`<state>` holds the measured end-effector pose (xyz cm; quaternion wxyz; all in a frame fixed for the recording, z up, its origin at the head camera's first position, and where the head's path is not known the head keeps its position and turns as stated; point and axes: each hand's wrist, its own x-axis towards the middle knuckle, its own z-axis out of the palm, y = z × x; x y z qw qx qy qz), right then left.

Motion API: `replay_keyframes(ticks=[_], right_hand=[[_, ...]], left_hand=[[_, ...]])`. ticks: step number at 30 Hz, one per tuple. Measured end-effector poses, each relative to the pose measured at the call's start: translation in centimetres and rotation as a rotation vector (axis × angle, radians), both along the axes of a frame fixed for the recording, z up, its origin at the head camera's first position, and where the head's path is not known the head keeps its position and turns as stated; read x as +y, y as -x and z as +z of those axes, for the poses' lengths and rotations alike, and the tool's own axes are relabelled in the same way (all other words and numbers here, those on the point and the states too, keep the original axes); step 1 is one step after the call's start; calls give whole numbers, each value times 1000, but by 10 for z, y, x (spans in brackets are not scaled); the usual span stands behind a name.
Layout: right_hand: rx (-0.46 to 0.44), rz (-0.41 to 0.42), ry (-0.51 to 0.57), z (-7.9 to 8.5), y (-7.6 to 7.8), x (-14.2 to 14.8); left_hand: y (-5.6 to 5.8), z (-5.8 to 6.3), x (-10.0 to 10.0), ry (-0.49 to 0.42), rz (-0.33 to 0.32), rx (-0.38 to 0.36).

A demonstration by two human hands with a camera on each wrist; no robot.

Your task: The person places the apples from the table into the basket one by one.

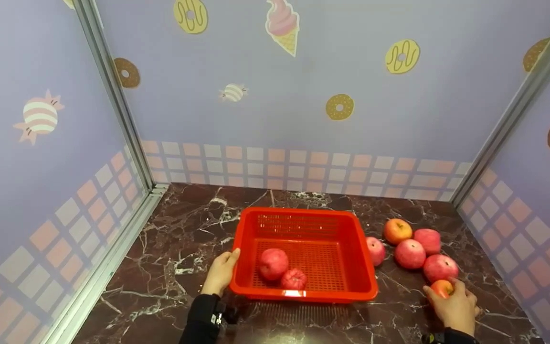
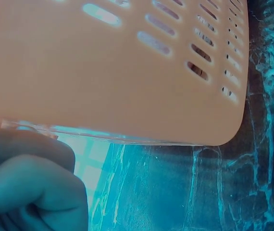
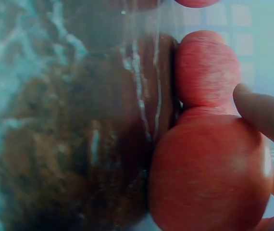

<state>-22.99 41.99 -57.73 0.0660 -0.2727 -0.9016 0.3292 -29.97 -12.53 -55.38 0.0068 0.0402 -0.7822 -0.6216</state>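
- Spreading beneath everything is the dark, white-veined marbled table [image 1: 160, 282].
- On it sits the red rectangular plastic basket [image 1: 299, 211], two round red apples [image 1: 273, 263] inside toward 8 o'clock.
- Five loose, round reddish apples [image 1: 410, 253] cluster at the basket's 3 o'clock.
- Left hand [image 1: 221, 272]: fingers grip the rim near 9 o'clock, apparently steadying it.
- Right hand [image 1: 456, 306]: fingers curl around a small red-yellow apple [image 1: 442, 288] toward 4 o'clock.
- Basket-filling seems underway; next likely calls for lifting that apple, then carrying it toward 9 o'clock.
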Motion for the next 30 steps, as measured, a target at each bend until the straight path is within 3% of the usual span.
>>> replay_keyframes(ticks=[5, 22, 30], right_hand=[[-7, -30, 53, -6, 0, -1], [88, -62, 18, -14, -1, 0], [83, -72, 37, -13, -3, 2]], left_hand=[[0, -1, 0, 2, -3, -9], [0, 1, 0, 21, 1, -7], [0, 0, -1, 29, 2, -8]])
